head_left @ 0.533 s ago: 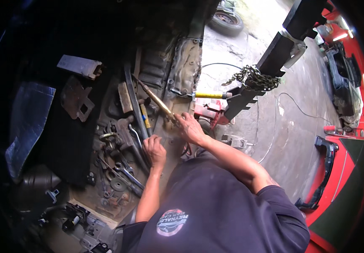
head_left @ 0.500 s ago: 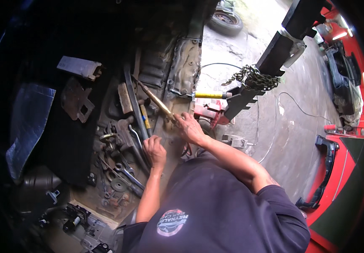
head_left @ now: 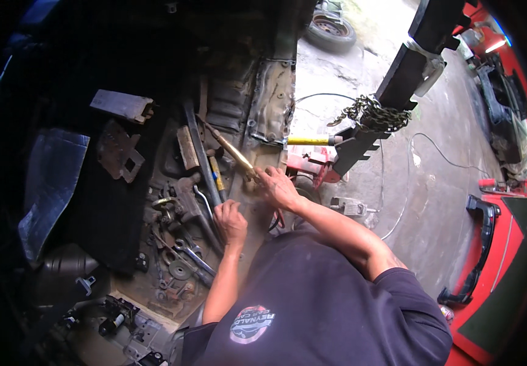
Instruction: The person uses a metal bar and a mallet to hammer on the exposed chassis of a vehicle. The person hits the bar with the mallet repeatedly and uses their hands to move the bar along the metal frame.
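My right hand (head_left: 278,186) grips the near end of a long brass-coloured torch tube (head_left: 234,152) that points up and left over the bare metal floor of a stripped car. My left hand (head_left: 231,221) is closed in a fist low on the floor pan, beside a dark metal bar (head_left: 201,160) and a pile of wrenches (head_left: 185,251); I cannot tell what it holds. A yellow-handled tool (head_left: 217,177) lies just left of the torch.
Rusty brackets (head_left: 119,149) and a flat metal block (head_left: 123,105) lie on black matting to the left. A red jack with a yellow handle (head_left: 310,141) stands at the sill. A chain (head_left: 370,113) hangs on a black beam. A tyre (head_left: 330,30) and red body panels (head_left: 507,244) are outside.
Nothing has visibly changed apart from a slight shift of the view; both hands stay where they were.
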`<state>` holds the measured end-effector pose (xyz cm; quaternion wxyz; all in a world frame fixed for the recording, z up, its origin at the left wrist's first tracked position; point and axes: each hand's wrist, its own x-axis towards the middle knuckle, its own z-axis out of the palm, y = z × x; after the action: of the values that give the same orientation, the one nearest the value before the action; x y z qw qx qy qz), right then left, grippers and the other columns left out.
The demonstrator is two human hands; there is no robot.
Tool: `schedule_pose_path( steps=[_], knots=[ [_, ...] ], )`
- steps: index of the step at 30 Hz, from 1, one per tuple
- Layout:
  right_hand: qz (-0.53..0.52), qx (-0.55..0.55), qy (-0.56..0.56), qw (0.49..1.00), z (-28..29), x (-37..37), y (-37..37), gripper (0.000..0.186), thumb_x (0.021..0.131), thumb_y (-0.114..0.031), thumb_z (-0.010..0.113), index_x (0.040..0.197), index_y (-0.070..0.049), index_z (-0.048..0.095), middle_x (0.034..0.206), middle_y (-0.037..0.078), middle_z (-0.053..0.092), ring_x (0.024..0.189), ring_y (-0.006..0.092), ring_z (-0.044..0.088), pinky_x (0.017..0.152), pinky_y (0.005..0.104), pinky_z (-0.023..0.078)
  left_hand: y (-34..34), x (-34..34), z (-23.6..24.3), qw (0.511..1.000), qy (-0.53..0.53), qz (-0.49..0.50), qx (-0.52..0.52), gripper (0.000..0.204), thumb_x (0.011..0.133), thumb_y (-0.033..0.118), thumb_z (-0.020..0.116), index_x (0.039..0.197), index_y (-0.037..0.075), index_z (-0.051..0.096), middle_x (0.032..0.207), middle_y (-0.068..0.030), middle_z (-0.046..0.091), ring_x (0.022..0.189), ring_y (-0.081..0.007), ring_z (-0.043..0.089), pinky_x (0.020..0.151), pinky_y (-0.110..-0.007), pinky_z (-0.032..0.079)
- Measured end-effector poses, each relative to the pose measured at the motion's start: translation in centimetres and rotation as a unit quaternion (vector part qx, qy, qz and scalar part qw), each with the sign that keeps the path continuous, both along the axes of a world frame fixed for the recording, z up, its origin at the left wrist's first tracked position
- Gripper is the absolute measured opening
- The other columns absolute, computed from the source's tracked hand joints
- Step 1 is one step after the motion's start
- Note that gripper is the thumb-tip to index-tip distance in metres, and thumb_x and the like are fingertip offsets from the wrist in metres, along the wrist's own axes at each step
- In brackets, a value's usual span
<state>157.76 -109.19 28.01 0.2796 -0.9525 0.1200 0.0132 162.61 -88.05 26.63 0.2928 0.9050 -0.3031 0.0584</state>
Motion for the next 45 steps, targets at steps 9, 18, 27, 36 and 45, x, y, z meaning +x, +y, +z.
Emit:
schedule_pose_path(
  steps=[9, 18, 27, 36, 45],
  knots=[
    [-0.016, 0.009, -0.006, 1.0, 0.4, 0.7, 0.1, 0.068, 0.082, -0.014, 0.069, 0.146, -0.008, 0.048, 0.115, 0.023, 0.057, 0.106, 0.0431, 0.057, 0.089, 0.0508, 0.052, -0.1, -0.1, 0.3, 1.0, 0.002, 0.005, 0.0, 0.024, 0.074, -0.001, 0.064, 0.095, 0.01, 0.071, 0.105, -0.0033, 0.068, 0.106, -0.0288, 0.057, 0.095, -0.043, 0.044],
    [-0.047, 0.046, -0.018, 0.998, 0.4, 1.7, 0.5, 0.065, 0.086, -0.023, 0.07, 0.146, -0.011, 0.048, 0.111, 0.021, 0.059, 0.105, 0.0416, 0.059, 0.086, 0.0527, 0.05, -0.3, 0.0, 0.5, 1.0, -0.002, 0.012, 0.003, 0.022, 0.076, 0.0, 0.063, 0.094, 0.01, 0.072, 0.105, -0.0038, 0.068, 0.106, -0.0284, 0.058, 0.095, -0.043, 0.045],
    [-0.045, 0.025, -0.017, 0.999, 0.0, 2.6, 0.8, 0.072, 0.087, -0.026, 0.072, 0.152, -0.014, 0.043, 0.108, 0.019, 0.063, 0.103, 0.0405, 0.061, 0.084, 0.0524, 0.05, -0.2, 0.0, 0.1, 1.0, -0.003, 0.014, -0.005, 0.021, 0.076, 0.0, 0.064, 0.094, 0.009, 0.072, 0.104, -0.0036, 0.068, 0.106, -0.0281, 0.058, 0.096, -0.044, 0.045],
    [-0.049, 0.008, 0.003, 0.999, 0.2, 3.3, 1.2, 0.068, 0.094, -0.035, 0.067, 0.153, -0.013, 0.041, 0.111, 0.019, 0.067, 0.104, 0.0419, 0.06, 0.088, 0.0541, 0.048, -0.2, -0.1, 0.0, 1.0, -0.007, 0.018, -0.007, 0.021, 0.076, 0.0, 0.064, 0.094, 0.009, 0.072, 0.104, -0.0032, 0.068, 0.105, -0.0282, 0.058, 0.095, -0.043, 0.045],
    [-0.067, 0.087, 0.035, 0.993, -0.4, 4.6, 0.2, 0.064, 0.092, -0.033, 0.07, 0.148, -0.012, 0.047, 0.108, 0.022, 0.072, 0.101, 0.043, 0.068, 0.082, 0.0554, 0.051, -0.4, -0.1, 0.1, 1.0, -0.02, 0.015, -0.002, 0.022, 0.075, -0.001, 0.064, 0.093, 0.009, 0.071, 0.103, -0.004, 0.069, 0.105, -0.0286, 0.058, 0.095, -0.043, 0.045]
  ],
)
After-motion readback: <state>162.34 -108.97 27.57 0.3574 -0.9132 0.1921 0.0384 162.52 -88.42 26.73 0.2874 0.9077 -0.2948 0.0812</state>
